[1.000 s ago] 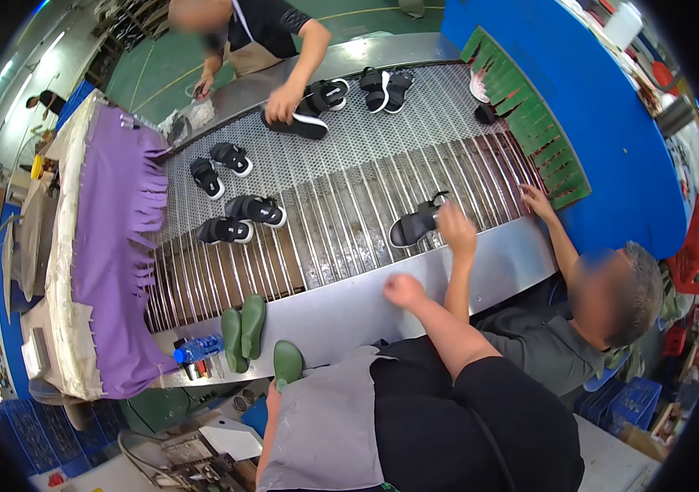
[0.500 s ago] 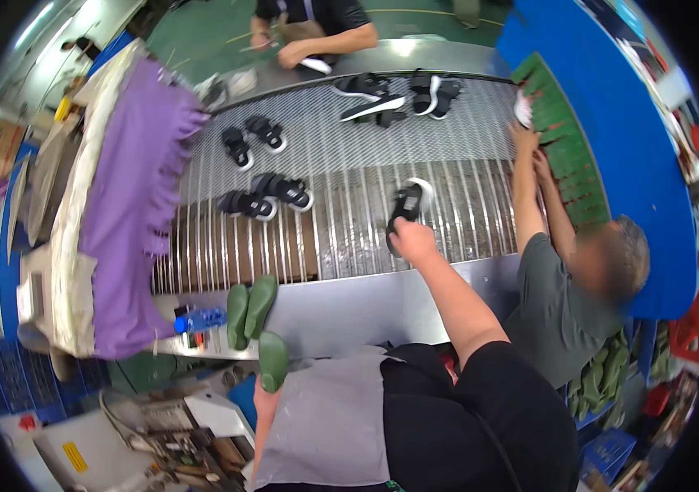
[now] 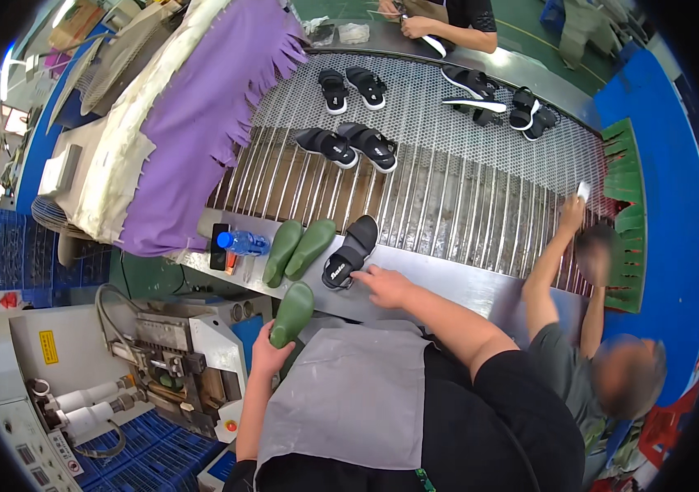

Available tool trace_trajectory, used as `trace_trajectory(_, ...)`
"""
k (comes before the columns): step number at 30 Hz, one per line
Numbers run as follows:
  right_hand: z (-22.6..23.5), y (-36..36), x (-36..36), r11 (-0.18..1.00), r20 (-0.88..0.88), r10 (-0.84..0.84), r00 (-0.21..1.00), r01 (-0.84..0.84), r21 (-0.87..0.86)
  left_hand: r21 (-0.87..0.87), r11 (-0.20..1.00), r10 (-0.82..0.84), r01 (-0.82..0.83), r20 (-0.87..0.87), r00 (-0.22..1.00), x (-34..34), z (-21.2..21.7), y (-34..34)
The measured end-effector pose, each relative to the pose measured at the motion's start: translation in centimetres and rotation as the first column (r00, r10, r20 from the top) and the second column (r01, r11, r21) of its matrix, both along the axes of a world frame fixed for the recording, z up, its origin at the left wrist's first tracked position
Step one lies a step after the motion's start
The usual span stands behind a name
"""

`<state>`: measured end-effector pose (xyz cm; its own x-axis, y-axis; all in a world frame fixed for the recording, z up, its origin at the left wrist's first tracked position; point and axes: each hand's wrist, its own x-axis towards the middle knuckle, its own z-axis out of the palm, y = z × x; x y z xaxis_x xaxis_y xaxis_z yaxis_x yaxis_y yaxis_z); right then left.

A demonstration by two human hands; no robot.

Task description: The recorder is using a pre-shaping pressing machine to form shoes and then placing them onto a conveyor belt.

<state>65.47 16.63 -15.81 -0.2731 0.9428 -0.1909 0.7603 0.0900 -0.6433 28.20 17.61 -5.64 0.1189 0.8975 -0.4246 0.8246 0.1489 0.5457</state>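
Observation:
My left hand (image 3: pixel 270 351) is closed around a green shoe last (image 3: pixel 292 316) in front of the metal ledge (image 3: pixel 440 295). Beneath it another dark green shape shows in part. My right hand (image 3: pixel 384 288) has its fingertips at the heel-end edge of a black strapped sandal (image 3: pixel 352 252), which rests over the near ledge, toe pointing away. The fingers look pinched at its edge, though the far side of that grip is hidden. Left of the sandal, two more green lasts, one (image 3: pixel 284 252) and another (image 3: pixel 313 246), lie side by side on the ledge.
Several black sandals (image 3: pixel 372 148) stand on the roller conveyor (image 3: pixel 448 205) and its mesh belt. A blue-capped bottle (image 3: pixel 244 243) and a phone (image 3: pixel 219 246) lie left. A purple fringed curtain (image 3: pixel 194 123) borders the left. Co-workers work opposite and at right, near a green flap curtain (image 3: pixel 624 221).
My right hand has brought the sandal off the rollers to the near ledge, beside the lasts. The view has shifted left. The co-worker at right has drawn one hand back from the green flaps.

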Motion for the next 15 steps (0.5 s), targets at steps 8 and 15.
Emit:
trace_trajectory(8,-3.0,-4.0,1.7,0.978,-0.105,-0.110,0.988,0.088,-0.190,-0.047,0.996,-0.070,0.074,0.068,0.995,3.4,-2.0,1.3)
trace_trajectory(15,-3.9,-6.6,2.0,0.951,-0.249,-0.218,0.944,0.148,-0.273,-0.045,0.971,-0.230,0.236,0.104,0.968,6.8,-4.0,6.2)
